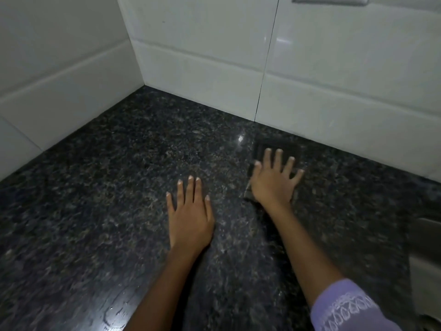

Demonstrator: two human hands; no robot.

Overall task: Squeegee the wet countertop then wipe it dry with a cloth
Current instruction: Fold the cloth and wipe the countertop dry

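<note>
In the head view, a dark speckled stone counter (119,187) is being shown running into a corner formed by white tiled walls (202,56). Water beads are being seen on the glossy near edge at the lower left. The left hand (189,216) is being laid flat on the counter, its fingers (191,189) spread and nothing held. The right hand (272,182) is being pressed palm-down on a dark cloth (267,149), fingers splayed wide over it, close to the back wall; the cloth is blurred. A lilac sleeve (343,309) is being seen at the lower right. Bare counter is lying open to the left of the hands. No readable writing is being shown.
</note>
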